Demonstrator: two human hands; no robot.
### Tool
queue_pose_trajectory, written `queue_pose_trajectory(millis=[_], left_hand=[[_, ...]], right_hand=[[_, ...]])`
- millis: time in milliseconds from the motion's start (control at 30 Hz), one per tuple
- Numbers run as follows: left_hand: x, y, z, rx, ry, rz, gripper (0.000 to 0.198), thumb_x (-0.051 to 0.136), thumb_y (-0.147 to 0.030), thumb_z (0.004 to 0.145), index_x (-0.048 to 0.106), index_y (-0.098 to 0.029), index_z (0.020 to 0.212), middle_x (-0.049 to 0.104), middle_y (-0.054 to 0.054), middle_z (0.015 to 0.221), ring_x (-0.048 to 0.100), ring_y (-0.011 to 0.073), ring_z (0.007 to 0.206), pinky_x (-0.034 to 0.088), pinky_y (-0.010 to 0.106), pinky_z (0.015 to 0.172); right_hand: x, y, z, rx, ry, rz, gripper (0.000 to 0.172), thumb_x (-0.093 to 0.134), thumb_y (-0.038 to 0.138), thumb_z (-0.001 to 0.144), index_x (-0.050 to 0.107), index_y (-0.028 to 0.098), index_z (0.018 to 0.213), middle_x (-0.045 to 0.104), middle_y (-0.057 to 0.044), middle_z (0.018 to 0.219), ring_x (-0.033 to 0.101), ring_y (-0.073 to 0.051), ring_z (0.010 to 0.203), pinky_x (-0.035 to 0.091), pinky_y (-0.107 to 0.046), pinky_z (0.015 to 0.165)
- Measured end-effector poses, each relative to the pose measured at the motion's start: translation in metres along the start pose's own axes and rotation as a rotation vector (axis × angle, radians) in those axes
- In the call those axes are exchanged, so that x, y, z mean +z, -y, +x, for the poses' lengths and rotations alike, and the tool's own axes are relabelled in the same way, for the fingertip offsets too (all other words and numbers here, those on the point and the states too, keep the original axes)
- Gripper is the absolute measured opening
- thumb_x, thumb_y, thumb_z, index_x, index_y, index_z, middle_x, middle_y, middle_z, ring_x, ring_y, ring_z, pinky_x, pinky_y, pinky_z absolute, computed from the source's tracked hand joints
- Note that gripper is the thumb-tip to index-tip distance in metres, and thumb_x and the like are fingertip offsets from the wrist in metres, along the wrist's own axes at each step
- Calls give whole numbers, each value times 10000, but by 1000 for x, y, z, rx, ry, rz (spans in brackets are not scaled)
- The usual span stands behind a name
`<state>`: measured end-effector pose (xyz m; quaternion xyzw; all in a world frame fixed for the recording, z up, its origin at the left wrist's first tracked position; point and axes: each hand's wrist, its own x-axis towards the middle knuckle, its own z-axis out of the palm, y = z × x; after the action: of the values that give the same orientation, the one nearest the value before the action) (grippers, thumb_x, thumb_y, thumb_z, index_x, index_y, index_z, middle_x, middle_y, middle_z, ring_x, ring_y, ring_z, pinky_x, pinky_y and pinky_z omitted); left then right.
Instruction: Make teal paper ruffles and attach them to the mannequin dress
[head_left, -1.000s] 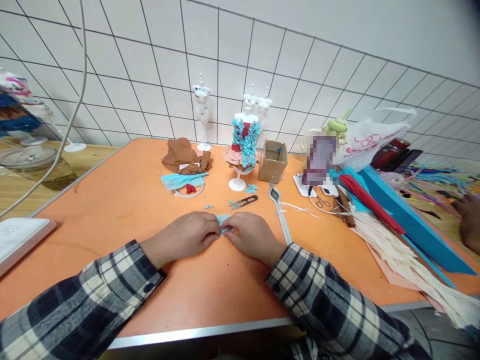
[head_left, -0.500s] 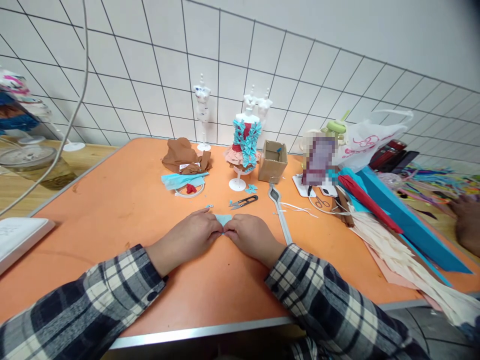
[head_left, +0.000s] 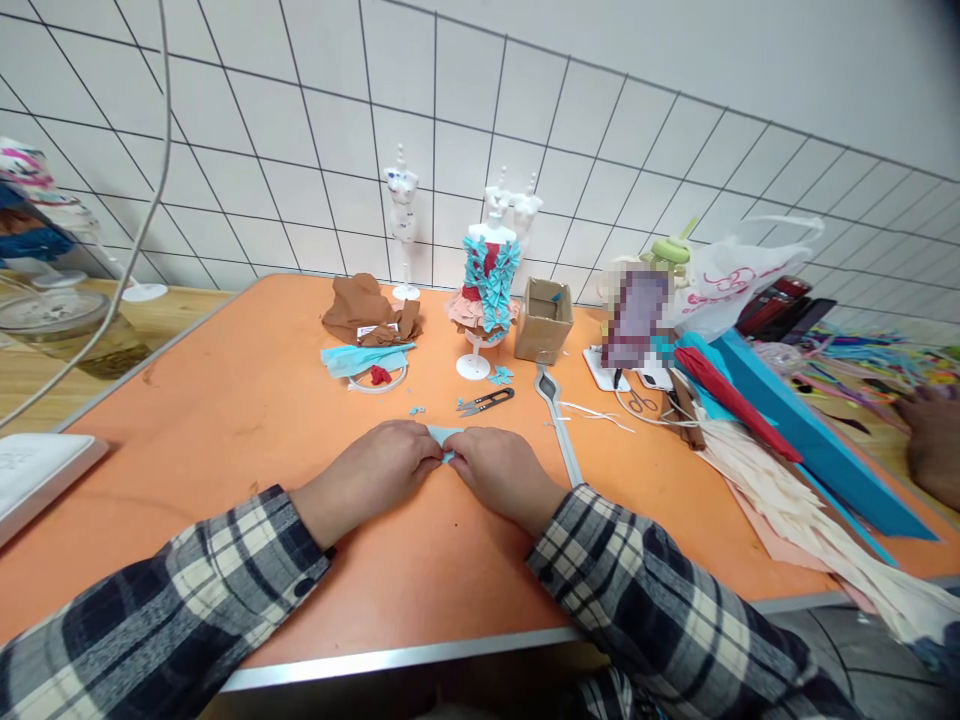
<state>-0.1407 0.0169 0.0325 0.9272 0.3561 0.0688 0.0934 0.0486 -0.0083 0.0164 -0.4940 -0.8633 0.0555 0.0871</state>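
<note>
Low over the orange table (head_left: 360,600), my left hand (head_left: 379,468) and my right hand (head_left: 501,468) meet at the fingertips. Between them they pinch a small piece of light-blue crepe paper (head_left: 445,434), partly hidden by the fingers. Just beyond lie black thread snips (head_left: 487,402) and tiny blue scraps (head_left: 417,411). Farther back stands a small mannequin (head_left: 484,285) dressed in a red top, blue bows and a pink ruffled skirt. A few loose blue bows (head_left: 501,375) rest by its base.
A cardboard box (head_left: 544,320) stands right of the mannequin. Brown crepe paper (head_left: 360,310) and a blue strip (head_left: 364,358) lie at the back left. A grey strap (head_left: 562,435), scissors (head_left: 643,401), a phone on a stand and paper rolls (head_left: 739,403) fill the right side. A white box (head_left: 49,480) sits left.
My fingers have shifted slightly on the blue paper, and a little more of it shows between them. My left fingers are drawn in more. The whole view has moved very slightly.
</note>
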Motion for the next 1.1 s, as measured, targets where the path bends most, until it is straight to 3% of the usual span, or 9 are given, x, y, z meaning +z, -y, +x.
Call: queue_pose_trajectory(millis=[167,533,733,1100], left_hand=[[2,1,0,1,-40,20,233,493,-150,906,724,-174,883,682,70,893,636,196,838,487,302,742],[0,2,0,-1,-6,-2,238,500,-143,906,723,-196,968,724,53,893,655,212,865,480,334,796],[3,5,1,42,-44,12,223,512,-154,909,729,-200,939,699,55,907,646,207,868,480,337,793],[-1,2,2,27,-41,9,214,521,-164,903,728,-196,945,725,55,855,662,214,833,483,342,787]], right_hand=[[-2,0,0,-7,10,-25,257,436,303,980,669,217,915,630,-24,898,591,-157,819,395,-264,678],[-5,0,0,14,57,-29,232,430,287,982,648,221,1021,647,-34,914,596,-166,836,397,-255,688],[-7,2,-1,10,53,-47,296,386,297,997,672,224,979,631,-38,925,596,-160,804,409,-258,679],[-5,1,-1,4,44,-90,258,406,283,987,655,219,1003,653,-43,915,620,-183,823,430,-274,666]])
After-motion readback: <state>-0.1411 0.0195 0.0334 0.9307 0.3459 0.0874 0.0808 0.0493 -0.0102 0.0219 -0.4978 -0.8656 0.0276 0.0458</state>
